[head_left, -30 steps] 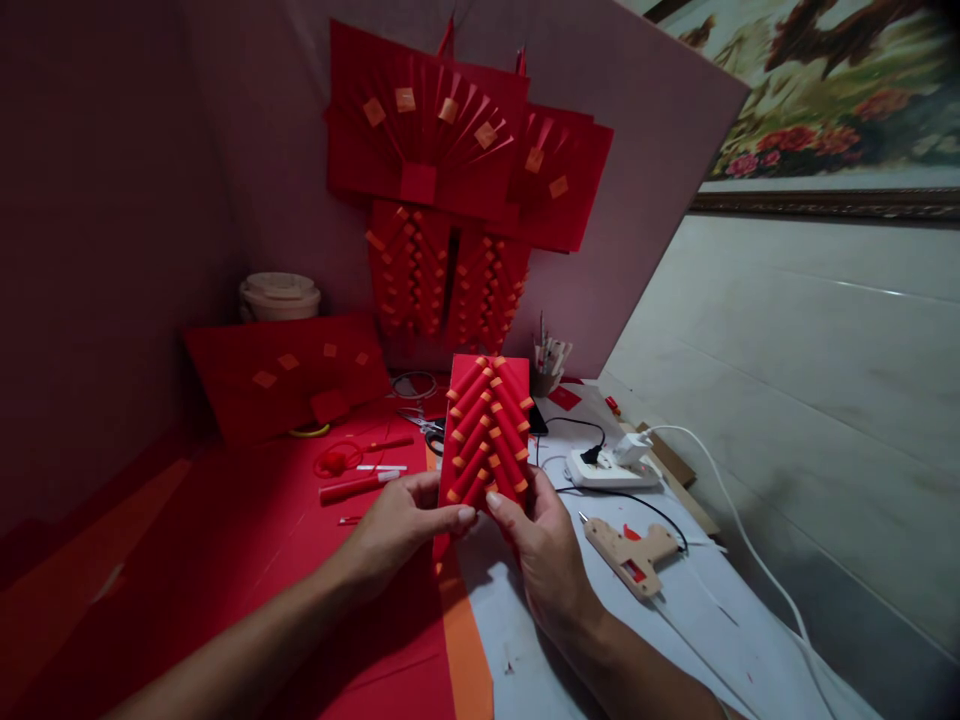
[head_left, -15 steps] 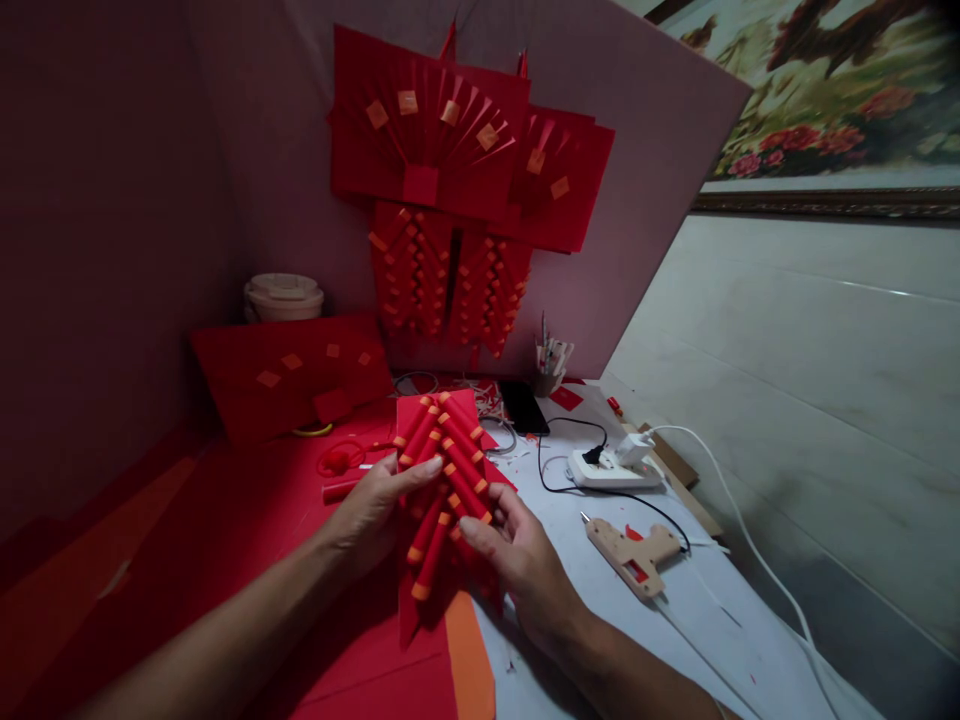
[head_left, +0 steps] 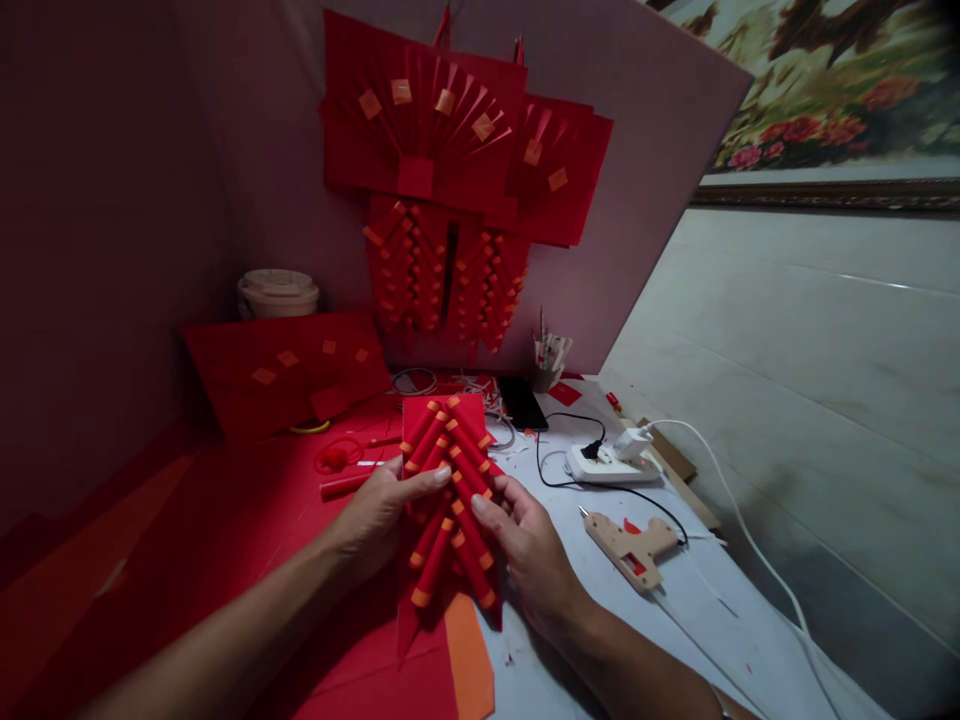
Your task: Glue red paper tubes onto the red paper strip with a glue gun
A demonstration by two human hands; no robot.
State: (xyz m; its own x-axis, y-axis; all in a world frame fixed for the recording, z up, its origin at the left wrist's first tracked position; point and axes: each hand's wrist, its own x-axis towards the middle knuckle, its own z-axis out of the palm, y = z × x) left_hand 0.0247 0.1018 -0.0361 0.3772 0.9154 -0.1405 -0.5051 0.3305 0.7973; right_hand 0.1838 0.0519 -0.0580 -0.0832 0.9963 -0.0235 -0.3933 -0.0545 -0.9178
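Observation:
Between my hands is a red paper firecracker decoration [head_left: 471,465], made of slanted red tubes with orange bands on a red backing whose lower end is pointed. My left hand [head_left: 390,500] grips its left edge, thumb laid across the tubes. On the other side, my right hand [head_left: 525,535] holds the right edge, its thumb pressing a tube near the middle. The fingers behind the backing are hidden. Under the decoration lie red paper sheets [head_left: 360,650] and an orange strip [head_left: 470,655].
A beige glue gun [head_left: 634,548] lies to the right, near a white power strip [head_left: 615,463] with trailing cords. Behind are a black phone [head_left: 523,403], a pen holder [head_left: 550,365] and a lidded white bucket [head_left: 279,293]. Red fan-patterned panels [head_left: 424,110] hang on the wall.
The decoration has turned more squarely toward me, so its lower right tubes now show. My right hand has shifted slightly along the right edge. Both hands keep hold.

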